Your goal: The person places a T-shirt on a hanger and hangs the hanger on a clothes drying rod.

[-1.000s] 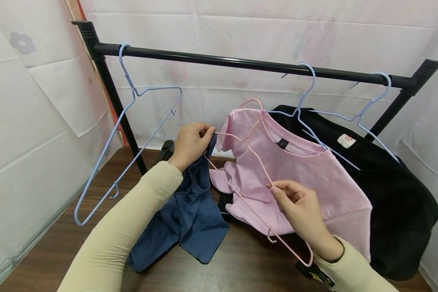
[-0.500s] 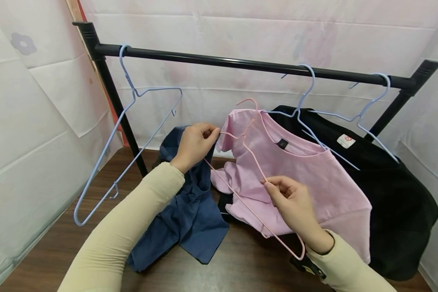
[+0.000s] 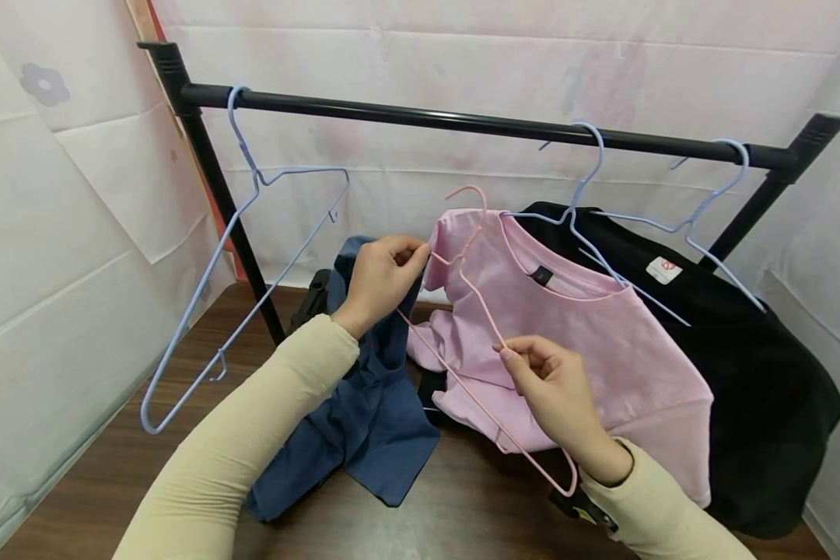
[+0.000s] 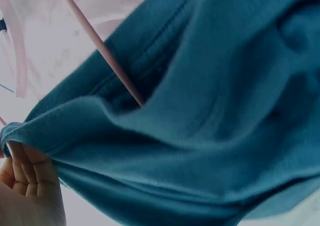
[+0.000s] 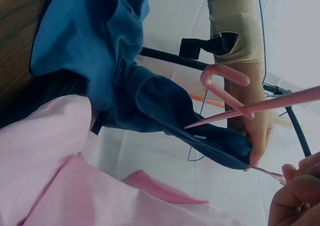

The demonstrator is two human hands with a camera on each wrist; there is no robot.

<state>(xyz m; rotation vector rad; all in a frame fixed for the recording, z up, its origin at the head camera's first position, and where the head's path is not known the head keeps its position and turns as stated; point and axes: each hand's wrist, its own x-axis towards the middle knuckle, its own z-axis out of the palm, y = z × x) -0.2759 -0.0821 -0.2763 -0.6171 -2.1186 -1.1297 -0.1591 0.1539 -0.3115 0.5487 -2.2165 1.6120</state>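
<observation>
A dark blue garment [image 3: 374, 424] hangs from my left hand [image 3: 385, 278], which pinches its upper edge between thumb and fingers. The left end of a pink wire hanger [image 5: 280, 102] is inside the garment's opening. In the left wrist view, the hanger's bar [image 4: 102, 48] passes behind the cloth edge, and its tip is hidden. My right hand [image 3: 558, 389] pinches the hanger's right shoulder wire with thumb and fingers. The hanger's hook points up, attached to nothing. Below, the garment's lower part lies on the wooden table.
Over the table runs a black rack bar [image 3: 406, 115]. A bare blue hanger [image 3: 252, 198] hangs at its left. To the right hang a pink T-shirt [image 3: 602, 350] and a black garment [image 3: 763, 397], both on blue hangers. White sheets enclose the table.
My right hand and the pink hanger have shifted left, and its left end sits further inside the blue garment. My left hand has moved slightly right with the cloth edge.
</observation>
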